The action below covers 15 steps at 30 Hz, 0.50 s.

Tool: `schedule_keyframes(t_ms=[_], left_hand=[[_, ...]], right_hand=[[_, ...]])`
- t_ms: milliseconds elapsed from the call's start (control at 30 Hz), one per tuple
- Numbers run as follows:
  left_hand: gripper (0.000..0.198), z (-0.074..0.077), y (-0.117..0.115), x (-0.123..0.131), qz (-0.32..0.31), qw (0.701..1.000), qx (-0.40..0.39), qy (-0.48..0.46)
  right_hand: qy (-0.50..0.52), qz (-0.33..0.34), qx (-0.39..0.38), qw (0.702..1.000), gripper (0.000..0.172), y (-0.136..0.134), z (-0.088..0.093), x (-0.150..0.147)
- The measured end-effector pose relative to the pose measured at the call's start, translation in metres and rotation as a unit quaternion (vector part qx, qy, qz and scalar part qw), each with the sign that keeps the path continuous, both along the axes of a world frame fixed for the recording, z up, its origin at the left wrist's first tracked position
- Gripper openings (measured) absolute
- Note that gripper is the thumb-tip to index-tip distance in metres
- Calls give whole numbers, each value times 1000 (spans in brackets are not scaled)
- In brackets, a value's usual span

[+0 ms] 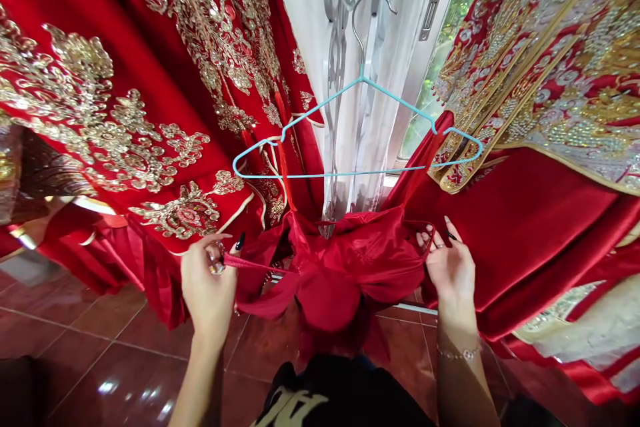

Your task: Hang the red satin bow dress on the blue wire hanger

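Pinching a thin red strap point(250, 263) between thumb and fingertips, the left hand point(207, 287) is closed on one side of a red satin garment point(330, 280). The right hand point(450, 273) has its fingers spread, and its fingertips appear to pinch a 2nd strap point(427, 245), though that strap is too fine to be sure of. The garment bunches in loose folds between the 2 hands, in midair, just below a light blue wire hanger point(360, 173).

The satin looks light, soft and slippery, so it will likely slide off the wire unless it is seated well. The straps seem the easiest place to take hold, though they look thin and the folds offer little shape to grip. The wire looks thin and likely to bend and swing.

Behind the hanger hangs a sheer white curtain point(360, 113), beside a window point(440, 67) with greenery outside. Red gowns with heavy gold embroidery point(125, 93) and point(525, 227) hang on both sides. Below lies a glossy reddish-brown tile floor point(110, 320).
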<state>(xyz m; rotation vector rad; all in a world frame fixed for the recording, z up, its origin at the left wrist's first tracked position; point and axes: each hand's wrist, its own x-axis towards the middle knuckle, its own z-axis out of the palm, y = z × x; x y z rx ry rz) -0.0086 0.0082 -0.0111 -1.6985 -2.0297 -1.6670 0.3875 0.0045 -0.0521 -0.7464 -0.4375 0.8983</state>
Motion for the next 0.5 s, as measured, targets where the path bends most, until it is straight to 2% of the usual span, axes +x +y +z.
schedule_keyframes(t_ms=[67,100,200,300,400,500], left_hand=[[20,-2,-8,4,25,994,-51,-88],[19,-2,-11,5,11,987,-58,-147],[29,4,-7,3,-80,942,-27,-325],[41,19,15,-5,-171,892,-48,-416],[52,35,41,-18,-226,876,-84,-418],[56,47,58,-27,-244,861,-127,-427]], right_hand=[[-32,-46,34,998,71,-4,-2,-10],[-58,-66,47,995,82,-5,-3,-15],[-137,-107,65,983,110,2,-5,-19],[-209,-124,70,968,127,17,1,-11],[-282,-143,96,944,130,30,24,2],[-339,-169,122,917,126,35,57,17]])
